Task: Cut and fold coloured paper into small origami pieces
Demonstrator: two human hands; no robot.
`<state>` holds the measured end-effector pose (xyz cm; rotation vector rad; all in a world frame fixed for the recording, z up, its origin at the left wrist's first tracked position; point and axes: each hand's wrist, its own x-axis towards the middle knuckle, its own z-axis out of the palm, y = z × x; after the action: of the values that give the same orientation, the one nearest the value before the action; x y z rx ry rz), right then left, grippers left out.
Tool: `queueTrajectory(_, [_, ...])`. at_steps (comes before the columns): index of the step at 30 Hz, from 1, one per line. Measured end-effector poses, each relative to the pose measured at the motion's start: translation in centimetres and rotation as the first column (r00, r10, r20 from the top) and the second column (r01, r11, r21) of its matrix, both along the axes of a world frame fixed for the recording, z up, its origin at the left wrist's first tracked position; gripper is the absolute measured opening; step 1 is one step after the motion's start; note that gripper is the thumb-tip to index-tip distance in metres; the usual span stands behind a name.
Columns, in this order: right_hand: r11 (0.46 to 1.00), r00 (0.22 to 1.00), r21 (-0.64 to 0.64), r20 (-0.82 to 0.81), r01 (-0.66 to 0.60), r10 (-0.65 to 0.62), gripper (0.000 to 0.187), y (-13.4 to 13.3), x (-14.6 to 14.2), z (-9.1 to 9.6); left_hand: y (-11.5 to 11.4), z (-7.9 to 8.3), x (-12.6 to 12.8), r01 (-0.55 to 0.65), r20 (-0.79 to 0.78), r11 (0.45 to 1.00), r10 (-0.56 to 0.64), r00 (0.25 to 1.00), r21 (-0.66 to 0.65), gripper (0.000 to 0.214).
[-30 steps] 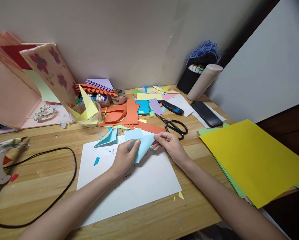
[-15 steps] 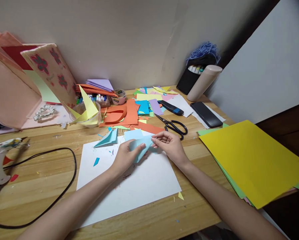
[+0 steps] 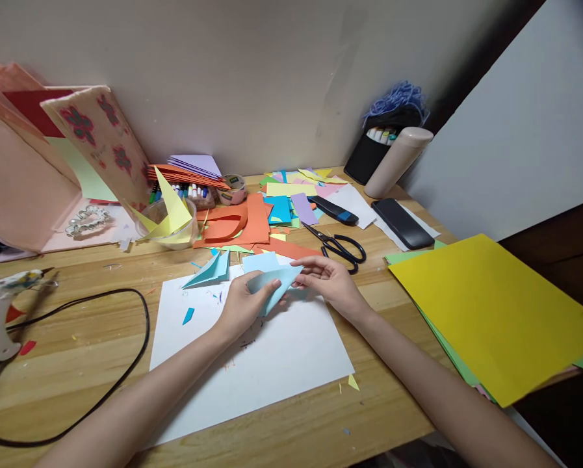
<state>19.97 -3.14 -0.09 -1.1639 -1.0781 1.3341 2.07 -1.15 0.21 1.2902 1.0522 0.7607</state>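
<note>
Blue paper [image 3: 285, 275] in the clasp of the left hand [image 3: 245, 304] (right hand [image 3: 331, 283] at one corner, hold unclear)

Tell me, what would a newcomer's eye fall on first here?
Probably the big, bright yellow sheet at the right. Next, in the middle, comes the light-blue paper, held in the left grip above a white sheet, with the right grip at its corner. Farther back, left of centre, a pointed yellow paper shape sits in a clear tub.
</note>
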Motion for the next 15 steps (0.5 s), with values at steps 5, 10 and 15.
queueTrajectory(5, [0.999,0.999,0.009,0.023,0.039,-0.039,0.025,0.11,0.04,-0.10,0.03,0.13,-0.05,0.025,-0.052,0.998,-0.022,0.998,0.058,0.038])
queueTrajectory(10, [0.993,0.992,0.002,0.041,0.121,-0.121,0.021,0.13,0.12,0.05,0.01,0.24,-0.08,0.035,-0.071,0.996,-0.029,0.997,0.088,0.036])
queueTrajectory(15, [0.981,0.977,0.001,0.089,0.192,-0.192,0.023,0.29,0.47,0.52,-0.10,0.19,-0.05,0.011,-0.041,0.998,-0.009,0.999,0.055,0.032])
